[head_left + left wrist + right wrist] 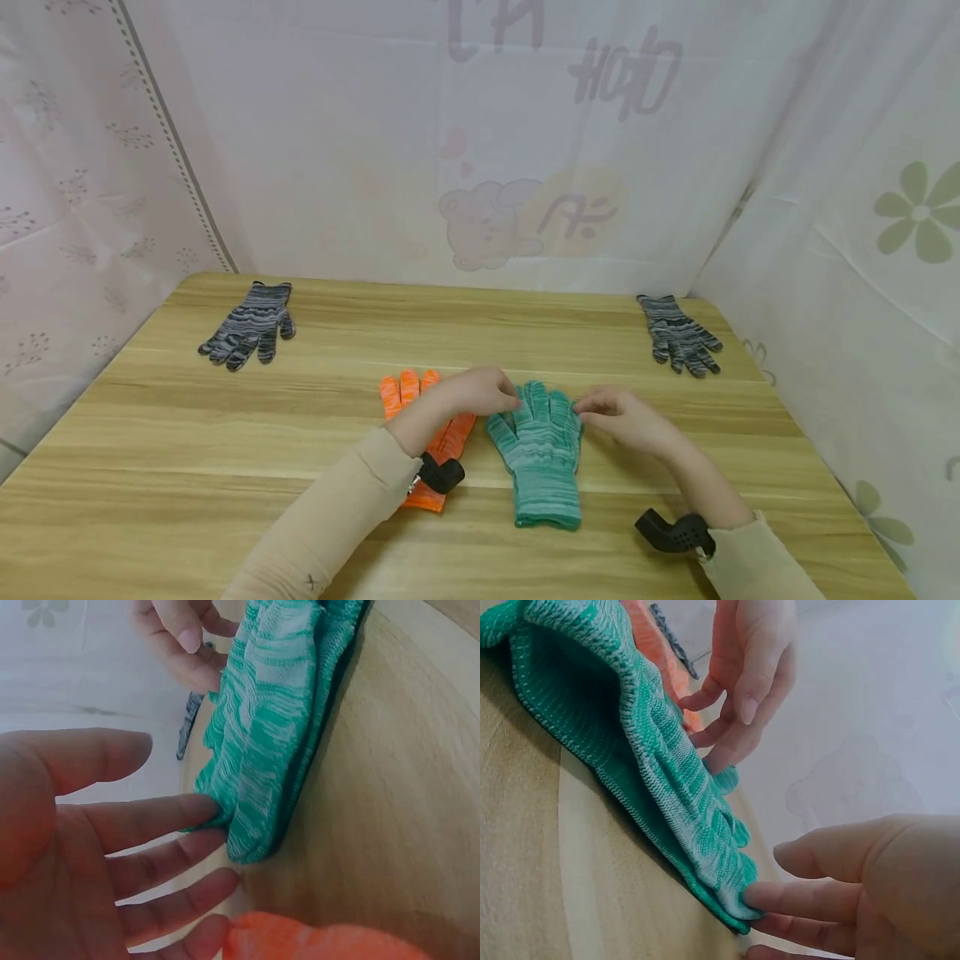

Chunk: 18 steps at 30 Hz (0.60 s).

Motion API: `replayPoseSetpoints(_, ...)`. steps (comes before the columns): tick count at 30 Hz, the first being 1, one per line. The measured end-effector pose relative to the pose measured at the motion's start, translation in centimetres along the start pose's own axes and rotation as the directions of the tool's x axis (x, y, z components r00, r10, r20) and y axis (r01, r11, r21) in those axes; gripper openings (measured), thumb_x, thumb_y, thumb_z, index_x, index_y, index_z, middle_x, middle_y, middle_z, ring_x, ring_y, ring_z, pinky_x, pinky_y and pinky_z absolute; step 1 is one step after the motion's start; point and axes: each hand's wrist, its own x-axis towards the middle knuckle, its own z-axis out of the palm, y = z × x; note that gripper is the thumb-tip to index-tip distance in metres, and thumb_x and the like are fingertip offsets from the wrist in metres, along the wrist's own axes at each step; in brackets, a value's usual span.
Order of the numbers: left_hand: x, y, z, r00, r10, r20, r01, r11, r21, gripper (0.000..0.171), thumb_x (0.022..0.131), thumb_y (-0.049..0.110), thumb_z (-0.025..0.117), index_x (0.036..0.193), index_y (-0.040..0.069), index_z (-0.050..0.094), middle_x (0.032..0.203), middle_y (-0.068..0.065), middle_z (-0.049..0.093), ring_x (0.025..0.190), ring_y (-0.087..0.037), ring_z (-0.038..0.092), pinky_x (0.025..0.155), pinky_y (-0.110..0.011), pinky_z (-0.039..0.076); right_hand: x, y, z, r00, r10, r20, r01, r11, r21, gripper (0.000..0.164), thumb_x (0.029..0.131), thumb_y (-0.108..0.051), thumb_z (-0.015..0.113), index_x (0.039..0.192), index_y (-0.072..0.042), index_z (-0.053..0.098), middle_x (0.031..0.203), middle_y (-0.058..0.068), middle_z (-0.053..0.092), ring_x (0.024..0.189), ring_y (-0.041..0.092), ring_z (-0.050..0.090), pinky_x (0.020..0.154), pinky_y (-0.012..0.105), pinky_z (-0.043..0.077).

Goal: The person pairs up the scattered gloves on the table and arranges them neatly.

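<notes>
The left forearm (330, 508) and right forearm (701, 477) slant forward and inward, the left grip (480, 392) with loosely extended fingers (161, 862) and thumb (101, 757) apart, the right grip (621, 417) opposite it, fingers relaxed, thumb likewise apart.

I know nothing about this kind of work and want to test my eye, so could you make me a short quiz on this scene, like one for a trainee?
1. In the head view, what lies between the left hand and the right hand?
2. True or false: the orange glove touches the gray glove on the far left.
3. What partly hides the orange glove in the head view?
A) the green glove
B) the left arm
C) the right hand

Key:
1. The green glove.
2. False; they lie well apart.
3. B.
</notes>
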Motion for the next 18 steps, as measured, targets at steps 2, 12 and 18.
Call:
replayPoseSetpoints(2, 0.0, 0.3, 0.1, 1.0, 0.003, 0.018, -0.004, 0.999, 0.039, 0.028, 0.097, 0.025, 0.056, 0.108, 0.005, 0.072, 0.112, -0.006, 0.064, 0.101, -0.018, 0.058, 0.08, -0.03, 0.046, 0.0, 0.0, 0.0, 1.0, -0.008, 0.014, 0.008, 1.0, -0.007, 0.024, 0.097, -0.014, 0.057, 0.112, 0.002, 0.067, 0.122, 0.019, 0.057, 0.115, 0.039, 0.051, 0.094, 0.054, 0.042)
replayPoseSetpoints(12, -0.1, 0.5, 0.2, 1.0, 0.004, 0.0, -0.004, 0.986, 0.167, 0.028, 0.097, 0.029, 0.057, 0.09, 0.007, 0.073, 0.107, -0.009, 0.057, 0.089, -0.018, 0.055, 0.071, -0.028, 0.043, -0.2, -0.3, 0.0, 0.999, 0.032, 0.026, -0.03, 0.999, -0.044, 0.028, 0.098, -0.018, 0.057, 0.115, 0.003, 0.064, 0.125, 0.019, 0.052, 0.115, 0.038, 0.05, 0.091, 0.051, 0.044)
replayPoseSetpoints(18, -0.3, 1.2, 0.7, 1.0, -0.01, -0.023, 0.016, 0.957, 0.291, 0.033, 0.096, 0.034, 0.058, 0.101, 0.004, 0.072, 0.126, -0.014, 0.051, 0.112, -0.031, 0.049, 0.087, -0.036, 0.043, -0.3, -0.4, 0.0, 0.999, 0.045, 0.023, -0.043, 0.998, -0.053, 0.029, 0.098, -0.02, 0.057, 0.116, 0.002, 0.064, 0.128, 0.02, 0.051, 0.116, 0.039, 0.049, 0.092, 0.052, 0.043)
